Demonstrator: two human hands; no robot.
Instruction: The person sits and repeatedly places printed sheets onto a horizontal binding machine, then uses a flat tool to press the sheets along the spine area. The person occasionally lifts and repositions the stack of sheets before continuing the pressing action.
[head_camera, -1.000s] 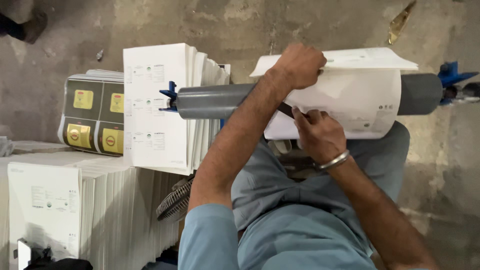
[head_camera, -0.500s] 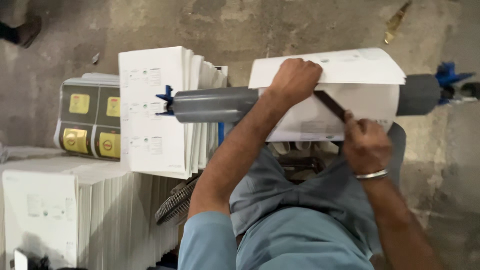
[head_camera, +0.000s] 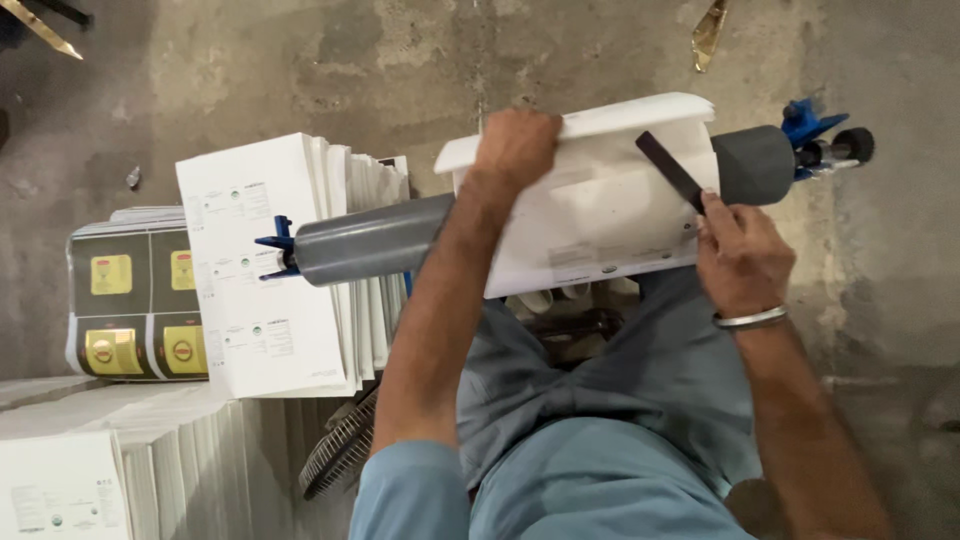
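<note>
While gripped, grey pipe (head_camera: 370, 238) crosswise, left-right

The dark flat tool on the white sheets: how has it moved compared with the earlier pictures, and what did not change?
The right hand drew the dark flat tool along the white sheets toward the pipe's blue-capped right end, away from the left hand. The left hand keeps pressing the sheets onto the grey pipe; the stacks beside stayed put.
</note>
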